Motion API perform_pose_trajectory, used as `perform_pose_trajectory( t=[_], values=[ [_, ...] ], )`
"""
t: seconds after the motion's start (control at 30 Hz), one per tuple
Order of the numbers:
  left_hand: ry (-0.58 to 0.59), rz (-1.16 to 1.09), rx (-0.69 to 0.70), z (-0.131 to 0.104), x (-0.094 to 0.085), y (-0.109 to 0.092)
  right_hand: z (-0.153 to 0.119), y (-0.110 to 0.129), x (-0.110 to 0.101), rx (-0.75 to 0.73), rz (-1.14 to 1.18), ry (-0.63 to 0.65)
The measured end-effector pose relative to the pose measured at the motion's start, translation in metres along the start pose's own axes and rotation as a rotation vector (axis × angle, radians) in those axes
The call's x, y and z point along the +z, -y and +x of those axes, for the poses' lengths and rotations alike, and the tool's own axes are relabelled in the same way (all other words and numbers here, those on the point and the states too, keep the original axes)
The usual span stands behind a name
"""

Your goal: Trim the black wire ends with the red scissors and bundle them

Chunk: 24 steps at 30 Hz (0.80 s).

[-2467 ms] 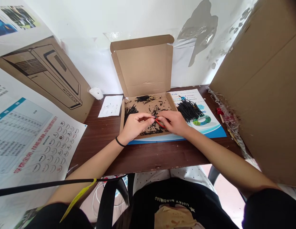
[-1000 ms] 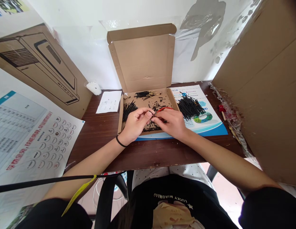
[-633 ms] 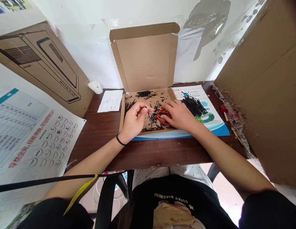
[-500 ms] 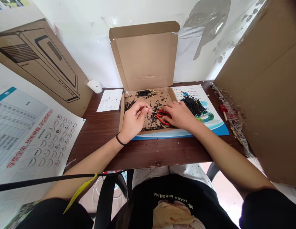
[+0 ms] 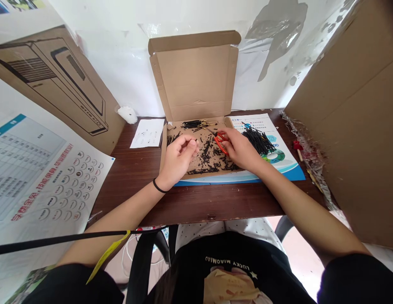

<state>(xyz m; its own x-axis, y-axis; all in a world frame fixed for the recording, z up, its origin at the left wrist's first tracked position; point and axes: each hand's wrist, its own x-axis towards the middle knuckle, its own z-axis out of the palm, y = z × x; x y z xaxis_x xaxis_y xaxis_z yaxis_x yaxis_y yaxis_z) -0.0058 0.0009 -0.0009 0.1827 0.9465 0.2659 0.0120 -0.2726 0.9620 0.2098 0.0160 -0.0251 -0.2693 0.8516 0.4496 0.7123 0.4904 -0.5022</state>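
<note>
My right hand [image 5: 236, 145] is closed around red-handled scissors [image 5: 220, 143], their dark tips pointing left toward the back of a shallow cardboard box [image 5: 199, 174]. Over the box's left side, my left hand [image 5: 180, 154] is pinched, thumb against fingers; a tiny dark bit shows at the fingertips, too small to name. Short black clippings [image 5: 209, 154] litter the box floor. Thin black pieces with gold-coloured ends [image 5: 196, 123] lie in a pile at the back. More black pieces [image 5: 172, 138] sit at the left, partly hidden by my left hand.
A large bundle of thin black sticks [image 5: 258, 141] rests on a printed sheet [image 5: 289, 169] right of the box. The raised lid [image 5: 194, 80] leans at the wall. A small white paper [image 5: 147, 133] lies left. Cardboard panels [image 5: 345, 118] flank the brown table [image 5: 196, 202].
My right hand has moved the scissors up and away from my left fingertips, toward the back of the box. My left hand stays nearly in place, still pinched.
</note>
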Motion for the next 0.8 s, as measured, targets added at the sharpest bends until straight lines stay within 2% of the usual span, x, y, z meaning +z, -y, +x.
perform_pose_trajectory(
  t=[0.07,0.17,0.3,0.4,0.5,0.67,0.8],
  values=[
    [0.024,-0.115,-0.088,0.001,0.000,0.000,0.001,0.003,-0.002,0.070,0.210,-0.014],
    [0.018,-0.162,-0.149,0.002,-0.001,0.001,0.001,0.008,-0.002,0.159,0.456,0.029],
    [-0.029,-0.133,-0.176,0.004,-0.002,0.004,-0.001,0.015,0.002,0.164,0.590,0.033],
    [-0.011,-0.098,-0.152,0.006,-0.004,0.007,-0.003,0.018,0.005,0.175,0.520,0.041],
    [0.031,-0.040,-0.088,0.007,-0.006,0.011,-0.004,0.023,0.006,0.147,0.346,0.010],
    [0.049,0.116,0.011,0.007,-0.007,0.016,-0.007,0.029,0.007,-0.041,0.110,-0.084],
    [0.084,0.209,0.071,0.006,-0.006,0.015,-0.009,0.032,0.008,-0.074,0.027,-0.117]
  ],
)
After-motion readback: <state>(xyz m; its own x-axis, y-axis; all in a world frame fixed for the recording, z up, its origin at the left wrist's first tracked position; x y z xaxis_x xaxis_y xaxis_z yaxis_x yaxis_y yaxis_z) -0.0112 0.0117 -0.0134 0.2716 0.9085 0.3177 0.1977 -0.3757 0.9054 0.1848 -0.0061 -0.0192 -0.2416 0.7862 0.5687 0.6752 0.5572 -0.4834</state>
